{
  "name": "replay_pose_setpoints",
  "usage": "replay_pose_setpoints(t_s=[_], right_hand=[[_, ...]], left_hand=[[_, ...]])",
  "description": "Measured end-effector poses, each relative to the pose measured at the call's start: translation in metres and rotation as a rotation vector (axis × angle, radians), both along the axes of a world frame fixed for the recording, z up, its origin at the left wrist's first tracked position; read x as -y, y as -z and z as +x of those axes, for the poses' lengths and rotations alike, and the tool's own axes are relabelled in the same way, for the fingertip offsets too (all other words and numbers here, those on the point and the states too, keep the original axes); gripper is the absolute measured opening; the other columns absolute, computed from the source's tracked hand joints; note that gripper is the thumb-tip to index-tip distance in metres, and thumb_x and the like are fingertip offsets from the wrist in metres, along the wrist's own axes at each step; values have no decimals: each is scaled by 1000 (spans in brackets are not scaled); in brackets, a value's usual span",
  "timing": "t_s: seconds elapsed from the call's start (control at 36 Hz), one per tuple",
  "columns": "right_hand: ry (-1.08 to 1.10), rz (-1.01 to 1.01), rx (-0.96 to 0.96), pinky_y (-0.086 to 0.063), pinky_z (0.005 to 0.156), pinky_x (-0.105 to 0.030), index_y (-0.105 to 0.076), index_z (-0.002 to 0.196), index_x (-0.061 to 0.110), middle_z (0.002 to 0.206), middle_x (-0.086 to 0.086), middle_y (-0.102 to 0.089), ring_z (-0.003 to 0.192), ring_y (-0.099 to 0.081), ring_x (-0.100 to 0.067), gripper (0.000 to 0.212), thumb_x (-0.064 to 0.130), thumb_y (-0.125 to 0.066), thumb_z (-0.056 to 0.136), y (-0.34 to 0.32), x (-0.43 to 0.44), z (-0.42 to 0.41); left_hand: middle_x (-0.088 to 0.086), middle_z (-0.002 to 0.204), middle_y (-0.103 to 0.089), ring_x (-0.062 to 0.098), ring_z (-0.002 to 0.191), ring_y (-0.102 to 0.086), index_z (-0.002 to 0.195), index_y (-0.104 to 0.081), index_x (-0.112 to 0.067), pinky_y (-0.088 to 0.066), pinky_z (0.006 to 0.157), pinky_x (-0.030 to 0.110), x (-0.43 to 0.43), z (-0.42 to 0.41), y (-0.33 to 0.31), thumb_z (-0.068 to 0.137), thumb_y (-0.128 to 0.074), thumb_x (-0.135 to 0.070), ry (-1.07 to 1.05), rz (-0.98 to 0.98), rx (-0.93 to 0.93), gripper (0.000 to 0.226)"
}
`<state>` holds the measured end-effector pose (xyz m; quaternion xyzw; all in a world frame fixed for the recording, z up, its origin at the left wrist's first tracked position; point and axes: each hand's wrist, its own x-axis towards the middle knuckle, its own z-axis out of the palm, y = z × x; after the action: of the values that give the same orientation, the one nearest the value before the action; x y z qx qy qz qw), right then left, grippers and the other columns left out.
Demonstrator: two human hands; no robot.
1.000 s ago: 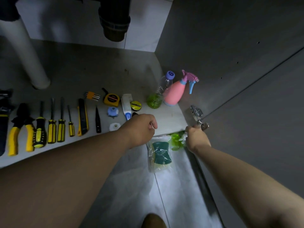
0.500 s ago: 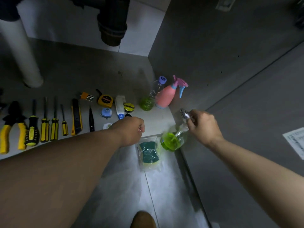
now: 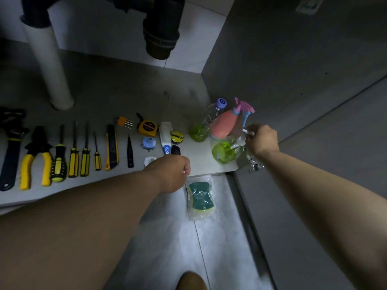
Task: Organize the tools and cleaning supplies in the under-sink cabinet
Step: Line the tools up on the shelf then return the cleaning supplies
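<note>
Green liquid [image 3: 222, 153] in nearer clear bottle [image 3: 236, 143]

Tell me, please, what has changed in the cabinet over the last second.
The right hand carried the green-liquid bottle up from beside the sponge packet to the cabinet floor, next to the pink spray bottle, keeping its grip on the bottle's top. The left hand still pinches the packet's corner; the row of tools has not moved.

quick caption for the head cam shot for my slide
Right hand holds a clear bottle of green liquid by its top beside a pink spray bottle; left hand pinches a bagged sponge.
</note>
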<state>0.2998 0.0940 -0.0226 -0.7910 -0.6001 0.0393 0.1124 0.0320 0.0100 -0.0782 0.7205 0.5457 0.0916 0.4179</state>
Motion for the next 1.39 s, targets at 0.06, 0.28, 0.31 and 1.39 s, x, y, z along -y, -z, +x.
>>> replay_pose_setpoints(t_s=[0.06,0.28,0.31,1.39], right_hand=[[14,19,-30,-49,95,-26,-75,115,20,114,-12,-74,110,-67,-30,34,7,-59,88,5,0,0],[-20,60,-10,-51,87,-33,-76,111,20,108,-20,-70,100,-66,-40,33,9,-55,87,7,-3,4],[-29,56,-5,-51,87,-33,-76,111,20,109,-20,-69,100,-66,-40,33,9,-55,88,7,-4,4],[253,-557,-1104,-50,79,-28,-64,116,20,104,0,-75,97,-70,-16,39,51,-62,93,209,118,-12]], left_hand=[[-2,110,-67,21,101,-62,104,-68,-28,-54,92,36,0,2,1,95,-53,-18,7,0,0,21],[-5,102,-67,19,98,-63,100,-69,-28,-55,87,32,-2,13,3,94,-52,-16,17,-14,-4,22],[-5,102,-67,18,99,-64,100,-70,-27,-55,88,33,-3,14,3,94,-52,-15,24,-18,-3,22],[5,151,-48,30,131,-50,156,-27,-35,-45,108,49,24,103,124,108,-42,-38,-501,-795,379,51]])
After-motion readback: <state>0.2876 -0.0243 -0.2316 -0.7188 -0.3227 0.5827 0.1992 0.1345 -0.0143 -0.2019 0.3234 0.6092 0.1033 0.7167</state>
